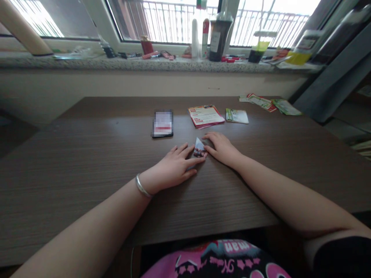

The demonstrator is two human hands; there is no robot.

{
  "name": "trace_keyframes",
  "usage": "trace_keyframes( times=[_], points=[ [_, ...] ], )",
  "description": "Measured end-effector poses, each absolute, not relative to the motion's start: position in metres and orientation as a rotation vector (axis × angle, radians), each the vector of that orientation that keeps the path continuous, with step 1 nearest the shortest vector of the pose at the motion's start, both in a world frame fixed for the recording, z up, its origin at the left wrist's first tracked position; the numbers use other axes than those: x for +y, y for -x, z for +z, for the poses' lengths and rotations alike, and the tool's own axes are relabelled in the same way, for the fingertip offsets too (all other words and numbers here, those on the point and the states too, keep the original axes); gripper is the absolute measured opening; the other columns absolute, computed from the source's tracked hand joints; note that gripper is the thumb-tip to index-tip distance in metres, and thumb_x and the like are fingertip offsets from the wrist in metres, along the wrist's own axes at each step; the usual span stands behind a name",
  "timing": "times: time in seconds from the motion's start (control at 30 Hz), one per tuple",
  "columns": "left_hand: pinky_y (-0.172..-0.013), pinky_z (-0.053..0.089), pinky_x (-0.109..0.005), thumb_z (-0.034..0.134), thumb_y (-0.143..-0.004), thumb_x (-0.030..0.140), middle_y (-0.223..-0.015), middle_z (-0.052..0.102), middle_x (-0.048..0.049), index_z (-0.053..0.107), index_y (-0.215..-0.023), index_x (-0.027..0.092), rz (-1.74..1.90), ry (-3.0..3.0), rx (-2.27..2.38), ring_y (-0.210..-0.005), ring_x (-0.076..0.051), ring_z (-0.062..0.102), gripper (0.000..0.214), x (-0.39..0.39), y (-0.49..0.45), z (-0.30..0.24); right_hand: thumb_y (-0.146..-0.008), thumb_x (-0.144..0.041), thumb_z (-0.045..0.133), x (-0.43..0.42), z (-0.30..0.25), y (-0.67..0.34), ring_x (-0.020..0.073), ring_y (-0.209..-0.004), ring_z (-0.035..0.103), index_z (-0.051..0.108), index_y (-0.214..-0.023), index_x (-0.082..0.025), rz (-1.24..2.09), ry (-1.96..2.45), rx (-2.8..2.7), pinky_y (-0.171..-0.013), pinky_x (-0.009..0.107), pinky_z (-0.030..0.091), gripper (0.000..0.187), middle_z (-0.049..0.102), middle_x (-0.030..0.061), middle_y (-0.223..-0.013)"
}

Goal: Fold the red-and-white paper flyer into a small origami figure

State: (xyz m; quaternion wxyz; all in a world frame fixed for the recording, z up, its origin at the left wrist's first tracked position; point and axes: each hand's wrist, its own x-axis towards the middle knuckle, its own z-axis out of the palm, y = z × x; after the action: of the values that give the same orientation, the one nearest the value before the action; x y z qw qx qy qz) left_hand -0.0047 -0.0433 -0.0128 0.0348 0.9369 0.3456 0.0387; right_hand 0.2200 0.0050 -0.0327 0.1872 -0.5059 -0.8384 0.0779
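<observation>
A small triangular folded piece of paper [199,148], printed in pale blue with a dark and pink picture at its base, lies on the brown table between my hands. From the left, my left hand [175,166] rests with spread fingers; its index finger lies along the paper's lower edge and another fingertip touches the left side. My right hand [222,149] is on the other side, its thumb at the paper's right edge and its fingers loosely bent on the tabletop, apart from the thumb. Neither hand grips the paper.
Beyond my hands are a phone [162,124] with a blurred screen, a stack of printed sheets [206,116] and a smaller stack [237,116]. More leaflets [262,102] lie at the back right. Bottles and small items line the stone windowsill [174,65].
</observation>
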Motion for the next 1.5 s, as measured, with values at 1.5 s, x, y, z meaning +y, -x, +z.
trace_keyframes(
  times=[1.5],
  points=[
    [-0.083, 0.047, -0.034, 0.059, -0.089, 0.027, -0.095, 0.068, -0.0056, 0.071, -0.098, 0.021, 0.469, -2.786, 1.231, -0.089, -0.02, 0.061, 0.017, -0.029, 0.014, -0.011, -0.087, -0.026, 0.058, -0.017, -0.015, -0.228, 0.0201, -0.098, 0.059, 0.072, -0.096, -0.02, 0.306, 0.975, -2.589, -0.089, 0.035, 0.045, 0.017, 0.069, 0.006, -0.103]
  ],
)
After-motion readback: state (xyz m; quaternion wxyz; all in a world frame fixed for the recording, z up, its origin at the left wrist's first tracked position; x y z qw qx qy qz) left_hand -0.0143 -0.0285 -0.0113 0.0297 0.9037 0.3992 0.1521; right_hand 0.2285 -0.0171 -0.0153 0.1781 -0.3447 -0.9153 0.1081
